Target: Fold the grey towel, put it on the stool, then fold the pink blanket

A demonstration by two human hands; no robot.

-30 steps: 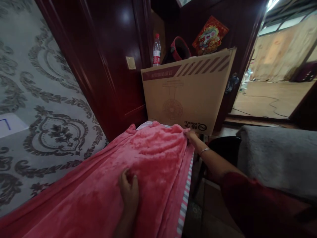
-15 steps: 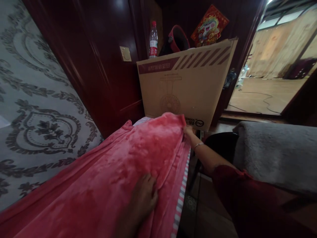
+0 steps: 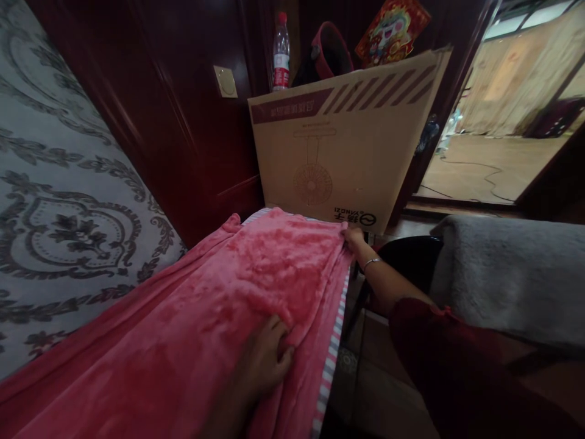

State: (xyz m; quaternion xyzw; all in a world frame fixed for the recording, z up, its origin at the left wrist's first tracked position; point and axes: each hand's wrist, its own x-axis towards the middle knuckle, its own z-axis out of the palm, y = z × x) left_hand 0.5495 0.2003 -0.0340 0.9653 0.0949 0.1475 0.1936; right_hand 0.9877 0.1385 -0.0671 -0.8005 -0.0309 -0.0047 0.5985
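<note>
A plush pink blanket (image 3: 219, 299) lies folded in layers over a surface with a grey, white and pink striped cover (image 3: 336, 341). At the blanket's far right corner, my right hand (image 3: 353, 238) is closed on its edge, arm stretched forward. My left hand (image 3: 267, 356) rests on the nearer part of the blanket, close to the folded layer's right edge. Its fingers are bent into the plush, pinching it, with the thumb on the right side; the fingertips are partly hidden. Soft wrinkles run across the top layer between both hands.
Behind the far end stands a cardboard box (image 3: 342, 152), with a plastic bottle (image 3: 281, 55) and a red decoration (image 3: 390, 30) above it. Patterned wallpaper (image 3: 73, 225) borders the left. A grey fluffy cover (image 3: 512, 274) hangs over a chair on the right, near a doorway.
My right hand has lowered the blanket's far corner and drawn it slightly right; the raised far end now lies flatter. The left hand stays nearly in place. The view has tilted down a little.
</note>
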